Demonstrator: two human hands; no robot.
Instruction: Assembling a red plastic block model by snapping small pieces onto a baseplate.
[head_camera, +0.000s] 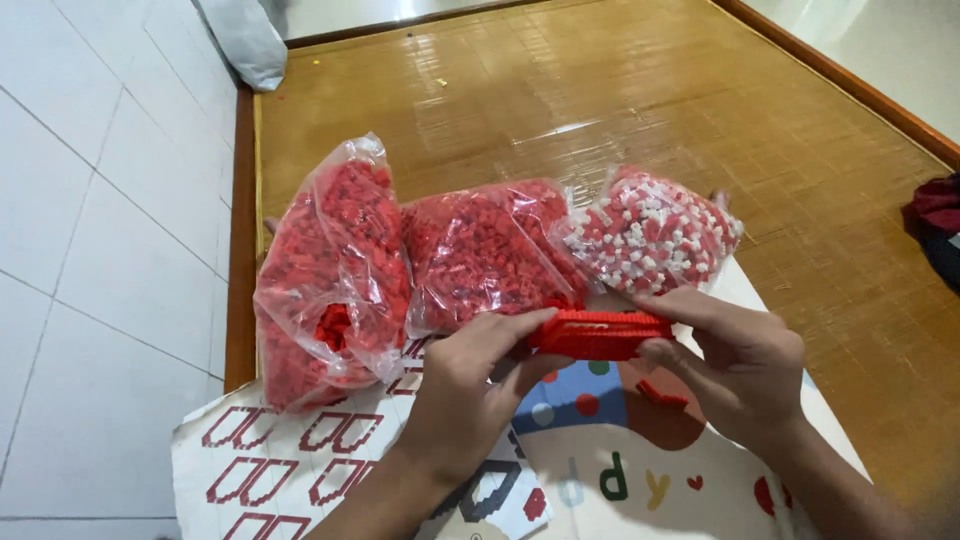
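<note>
A flat red slab of small building bricks (598, 333) is held between both hands above a printed sheet. My left hand (470, 385) grips its left end with thumb and fingers. My right hand (735, 365) grips the right end, fingers curled over the top and underside. Just behind the hands lie three clear plastic bags: two filled with red pieces (335, 265) (485, 250) and one with mixed red and white pieces (655, 232). A few loose red bricks (662, 393) sit on the sheet under my right hand.
The bags rest on a woven bamboo mat (620, 100) with a wooden border (240, 290). White floor tiles (100, 250) lie to the left. A printed sheet with red outlined shapes (270, 465) and a colourful picture sheet (640, 480) lie below my hands. Dark red cloth (935, 215) sits at the right edge.
</note>
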